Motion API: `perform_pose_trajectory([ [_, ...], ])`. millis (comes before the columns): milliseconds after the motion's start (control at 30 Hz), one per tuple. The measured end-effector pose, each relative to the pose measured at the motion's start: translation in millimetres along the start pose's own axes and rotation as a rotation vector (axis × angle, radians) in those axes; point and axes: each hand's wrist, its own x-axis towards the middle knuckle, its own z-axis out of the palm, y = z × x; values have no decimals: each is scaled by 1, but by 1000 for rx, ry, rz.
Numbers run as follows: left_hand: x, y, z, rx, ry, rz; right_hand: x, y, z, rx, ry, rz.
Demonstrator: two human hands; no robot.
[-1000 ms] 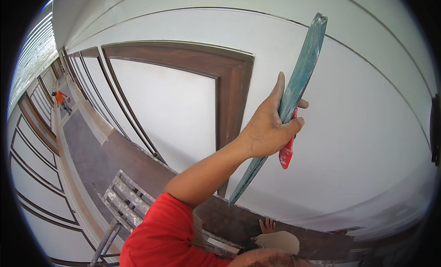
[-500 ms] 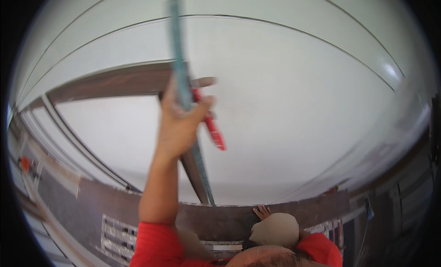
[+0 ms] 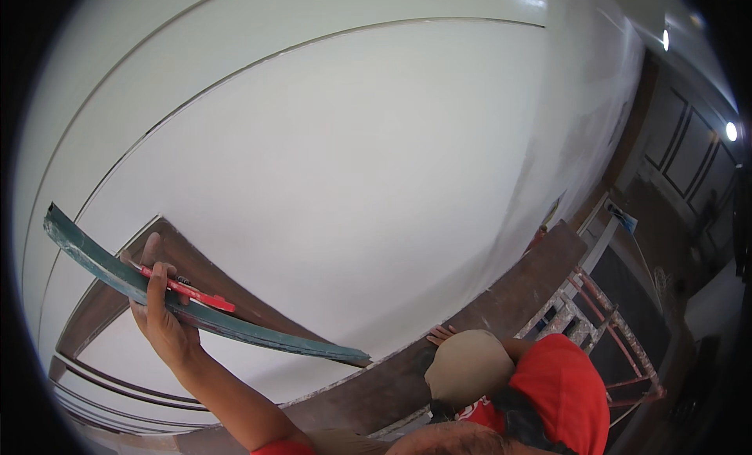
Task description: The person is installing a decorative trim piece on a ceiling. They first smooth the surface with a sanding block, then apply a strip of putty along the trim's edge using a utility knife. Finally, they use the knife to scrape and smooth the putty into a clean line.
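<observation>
My left hand (image 3: 164, 322) is closed around a long green strip (image 3: 90, 255), slightly curved and smeared with white. The same hand also grips a red-handled tool (image 3: 207, 298) with a small spring, perhaps pliers or snips. From upper left the strip slopes down to the right, its lower end near a brown plank (image 3: 352, 396). Beyond my beige-covered knee (image 3: 470, 369), only the spread fingers of my right hand (image 3: 442, 335) show, resting at the plank's edge; nothing is seen in them.
A white panelled surface (image 3: 376, 165) with dark grooves fills most of the view. Brown wood-coloured bands (image 3: 188, 255) frame a recess behind the strip. At right stands paint-splashed metal scaffolding (image 3: 638, 353), with a hanging cable (image 3: 648, 259) and bright lamps (image 3: 731, 131) farther off.
The view has turned. The green strip, nearly upright before, now leans far to the left, and my left hand with the red tool sits lower and farther left. My right hand stays on the plank.
</observation>
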Motion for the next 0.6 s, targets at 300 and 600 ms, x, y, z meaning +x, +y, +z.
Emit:
perform_pose_trajectory([
  [300,-12,4,22,109,-119,-45,17,-10,-30,138,47,-66],
  [600,-16,-6,29,137,-256,11,-35,-211,-239,162,508,-615],
])
